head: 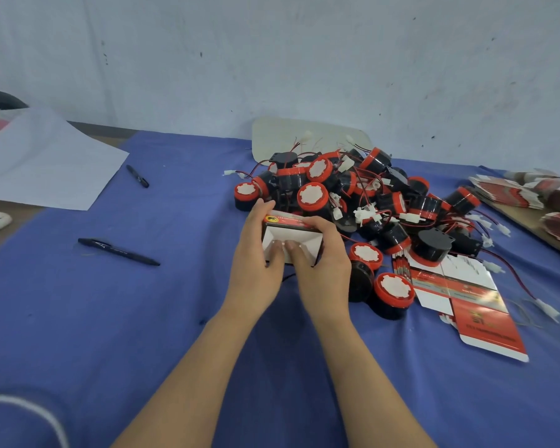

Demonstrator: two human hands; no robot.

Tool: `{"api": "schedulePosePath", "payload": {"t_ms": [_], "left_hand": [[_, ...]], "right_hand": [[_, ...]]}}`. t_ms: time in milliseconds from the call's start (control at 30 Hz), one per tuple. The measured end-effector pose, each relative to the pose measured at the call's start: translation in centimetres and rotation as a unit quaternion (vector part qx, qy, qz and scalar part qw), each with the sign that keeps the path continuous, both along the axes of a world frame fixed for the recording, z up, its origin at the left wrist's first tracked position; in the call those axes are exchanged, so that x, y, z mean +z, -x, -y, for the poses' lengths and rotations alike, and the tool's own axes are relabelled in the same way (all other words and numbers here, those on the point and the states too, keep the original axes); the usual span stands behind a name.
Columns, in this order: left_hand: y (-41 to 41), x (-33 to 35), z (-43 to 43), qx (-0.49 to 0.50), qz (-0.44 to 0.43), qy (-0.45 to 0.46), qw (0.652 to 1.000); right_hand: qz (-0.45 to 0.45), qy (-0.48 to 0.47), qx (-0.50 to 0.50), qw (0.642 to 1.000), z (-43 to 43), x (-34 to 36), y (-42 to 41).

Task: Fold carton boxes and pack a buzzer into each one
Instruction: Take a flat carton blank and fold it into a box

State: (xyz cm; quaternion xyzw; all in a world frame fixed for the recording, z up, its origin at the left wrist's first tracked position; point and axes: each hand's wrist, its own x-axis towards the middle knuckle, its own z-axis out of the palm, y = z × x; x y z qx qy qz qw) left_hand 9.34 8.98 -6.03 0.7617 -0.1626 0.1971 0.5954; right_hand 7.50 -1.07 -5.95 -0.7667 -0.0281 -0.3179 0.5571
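A small red and white carton box (291, 236) is held above the blue cloth (143, 318) in the middle of the view. My left hand (256, 253) grips its left side and my right hand (324, 257) grips its right side. Both thumbs press on the white flaps at the near end. A pile of several black and red buzzers (353, 195) with red wires and white plugs lies just behind and to the right of the box. Flat unfolded cartons (466, 295) lie to the right of my hands, partly under buzzers.
Two black pens (118, 252) (137, 176) lie on the cloth at the left. A white paper sheet (42, 163) covers the far left. More flat cartons (530, 192) are stacked at the far right edge. A pale board (272, 137) leans against the wall behind the pile.
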Motion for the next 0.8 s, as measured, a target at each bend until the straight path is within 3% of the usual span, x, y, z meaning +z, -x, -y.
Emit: {"api": "schedulePosePath", "payload": {"t_ms": [100, 200, 267, 400, 533, 667, 800], "left_hand": [[0.0, 0.4, -0.1, -0.076, -0.011, 0.098, 0.992], [0.2, 1.2, 0.3, -0.060, -0.097, 0.140, 0.984], [0.1, 1.1, 0.1, -0.053, -0.138, 0.138, 0.979], [-0.2, 0.9, -0.6, -0.078, -0.123, 0.163, 0.976], [-0.3, 1.1, -0.3, -0.059, -0.137, 0.207, 0.967], [0.2, 1.1, 0.2, 0.008, -0.097, 0.157, 0.983], [0.7, 1.0, 0.6, 0.011, -0.055, 0.109, 0.992]], "right_hand": [[0.003, -0.063, 0.070, 0.996, -0.1, 0.5, 0.2], [0.032, -0.130, 0.089, 0.987, 0.2, 0.9, 0.1], [0.037, -0.128, 0.076, 0.988, 0.2, 0.9, -0.1], [0.014, -0.138, 0.095, 0.986, 0.0, 1.2, 0.2], [-0.030, -0.038, 0.095, 0.994, 0.0, 0.6, 0.1], [0.006, -0.015, 0.040, 0.999, -0.2, 0.3, 0.2], [0.011, -0.029, 0.019, 0.999, -0.1, 0.1, 0.2]]}}
